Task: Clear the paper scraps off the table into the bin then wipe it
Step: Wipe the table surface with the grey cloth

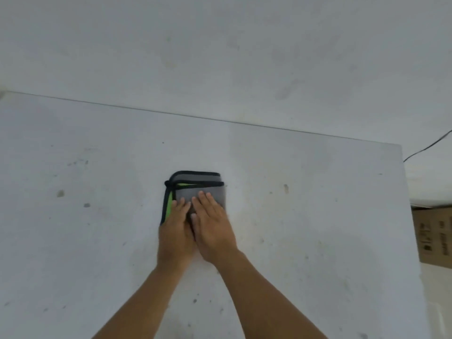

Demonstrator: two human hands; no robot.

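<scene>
Grey folded cloth (195, 189) flat, roughly square; both hands press flat, fingers straight.

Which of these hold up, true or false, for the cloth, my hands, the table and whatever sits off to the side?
1. Both hands, left hand and right hand, press flat on the folded grey cloth. True.
2. Paper scraps are piled on the table beside the cloth. False: none show, only small marks.
3. The cloth has black edging and a green strip. True.
4. A bin stands on the table. False: only a cardboard box shows, off its right edge.
</scene>
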